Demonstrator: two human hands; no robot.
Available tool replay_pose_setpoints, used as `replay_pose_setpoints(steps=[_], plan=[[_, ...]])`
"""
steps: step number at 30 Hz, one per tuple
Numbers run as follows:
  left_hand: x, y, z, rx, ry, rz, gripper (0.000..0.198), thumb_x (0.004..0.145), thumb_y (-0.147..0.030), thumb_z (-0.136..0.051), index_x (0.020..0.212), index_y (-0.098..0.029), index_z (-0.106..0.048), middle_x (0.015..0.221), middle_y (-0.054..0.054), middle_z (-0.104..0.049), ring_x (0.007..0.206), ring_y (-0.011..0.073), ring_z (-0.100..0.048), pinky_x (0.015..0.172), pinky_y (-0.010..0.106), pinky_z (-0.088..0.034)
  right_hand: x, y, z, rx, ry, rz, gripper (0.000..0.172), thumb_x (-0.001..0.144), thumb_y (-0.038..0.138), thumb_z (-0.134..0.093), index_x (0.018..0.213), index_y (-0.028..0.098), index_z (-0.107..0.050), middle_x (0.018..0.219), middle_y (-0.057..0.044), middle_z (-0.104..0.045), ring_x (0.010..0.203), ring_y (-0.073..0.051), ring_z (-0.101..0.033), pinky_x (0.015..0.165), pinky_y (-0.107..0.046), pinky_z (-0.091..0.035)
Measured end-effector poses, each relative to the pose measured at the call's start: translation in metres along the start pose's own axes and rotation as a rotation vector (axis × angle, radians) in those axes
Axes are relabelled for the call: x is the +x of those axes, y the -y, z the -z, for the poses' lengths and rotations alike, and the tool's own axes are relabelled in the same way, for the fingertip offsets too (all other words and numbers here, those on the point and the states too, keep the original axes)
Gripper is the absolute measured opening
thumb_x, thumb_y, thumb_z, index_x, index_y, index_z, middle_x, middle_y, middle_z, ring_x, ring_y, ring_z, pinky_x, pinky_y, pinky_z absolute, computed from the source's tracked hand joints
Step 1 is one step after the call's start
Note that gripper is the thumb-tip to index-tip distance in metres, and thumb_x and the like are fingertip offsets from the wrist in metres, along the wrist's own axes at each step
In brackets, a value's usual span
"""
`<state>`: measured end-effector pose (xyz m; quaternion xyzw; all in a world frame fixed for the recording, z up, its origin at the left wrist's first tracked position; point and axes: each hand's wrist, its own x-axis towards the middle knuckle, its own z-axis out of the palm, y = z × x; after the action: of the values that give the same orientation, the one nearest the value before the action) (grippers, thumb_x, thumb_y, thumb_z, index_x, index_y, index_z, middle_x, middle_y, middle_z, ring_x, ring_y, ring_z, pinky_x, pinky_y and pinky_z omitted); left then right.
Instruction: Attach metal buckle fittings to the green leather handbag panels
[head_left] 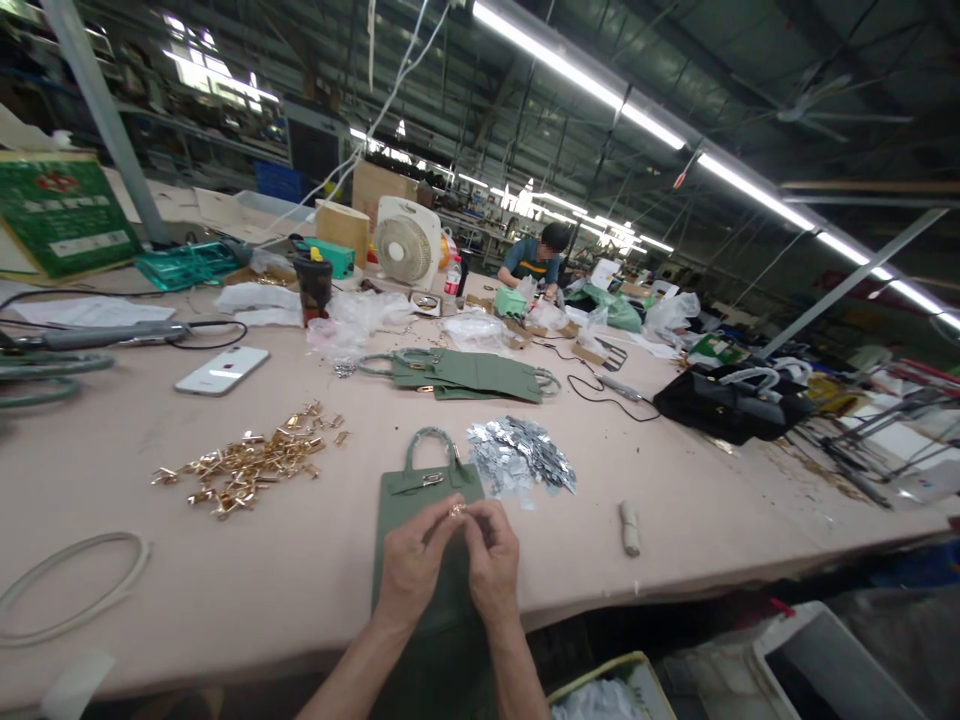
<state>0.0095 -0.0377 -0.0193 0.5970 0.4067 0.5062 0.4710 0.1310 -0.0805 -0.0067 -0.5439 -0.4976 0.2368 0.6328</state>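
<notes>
Small gold fitting [457, 510] is held pinched by the left hand [411, 562] and the right hand [494, 562], over the green bag [446, 612] lying on the desk [574, 560].

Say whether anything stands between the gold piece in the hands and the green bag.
Nothing visible does. The left hand and right hand hold the gold piece over the green bag; the silver pieces lie beside it.
</notes>
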Motion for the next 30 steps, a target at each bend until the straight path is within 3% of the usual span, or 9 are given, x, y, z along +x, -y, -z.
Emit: replay_pose_setpoints(steps=[7,13,18,25,30], plan=[[0.005,0.004,0.004,-0.187,0.126,0.158,0.039,0.088,-0.050,-0.073,0.113,-0.021,-0.078,0.094,0.004,-0.083,0.077,0.0195,-0.076,0.074,0.027,-0.063,-0.003,-0.001,0.001,0.050,0.052,-0.003,0.010,0.100,0.030,-0.059,0.095,0.023,-0.063,0.093,-0.003,-0.059,0.084,-0.019,-0.060,0.074,-0.031,-0.052],[0.007,0.002,0.007,-0.311,0.162,0.220,0.041,0.083,-0.050,-0.077,0.108,-0.017,-0.078,0.086,0.005,-0.082,0.071,0.0180,-0.074,0.068,0.026,-0.062,-0.004,-0.001,0.003,-0.076,0.052,0.157,0.011,0.102,0.023,-0.053,0.095,0.025,-0.060,0.094,-0.003,-0.058,0.091,-0.020,-0.058,0.080,-0.032,-0.051],[0.008,0.000,0.008,-0.260,0.162,0.220,0.043,0.081,-0.052,-0.078,0.105,-0.017,-0.079,0.083,0.006,-0.082,0.067,0.0194,-0.075,0.067,0.028,-0.064,-0.003,0.003,0.008,-0.166,0.054,0.295,0.014,0.102,0.018,-0.053,0.100,0.026,-0.064,0.096,-0.004,-0.061,0.095,-0.020,-0.059,0.086,-0.034,-0.050],[0.003,-0.001,0.005,-0.160,0.088,0.120,0.041,0.082,-0.050,-0.079,0.109,-0.020,-0.080,0.100,0.005,-0.083,0.082,0.0220,-0.079,0.079,0.031,-0.067,0.000,0.006,0.013,0.035,0.038,0.111,0.013,0.099,0.030,-0.064,0.104,0.025,-0.074,0.099,-0.005,-0.065,0.095,-0.021,-0.063,0.082,-0.033,-0.053],[-0.001,-0.004,0.005,-0.024,0.121,0.021,0.035,0.085,-0.050,-0.076,0.108,-0.023,-0.081,0.108,0.005,-0.082,0.091,0.0247,-0.080,0.088,0.037,-0.067,0.003,0.006,0.019,0.152,0.022,0.006,0.019,0.097,0.038,-0.067,0.097,0.025,-0.080,0.092,-0.004,-0.069,0.088,-0.020,-0.065,0.080,-0.033,-0.053]])
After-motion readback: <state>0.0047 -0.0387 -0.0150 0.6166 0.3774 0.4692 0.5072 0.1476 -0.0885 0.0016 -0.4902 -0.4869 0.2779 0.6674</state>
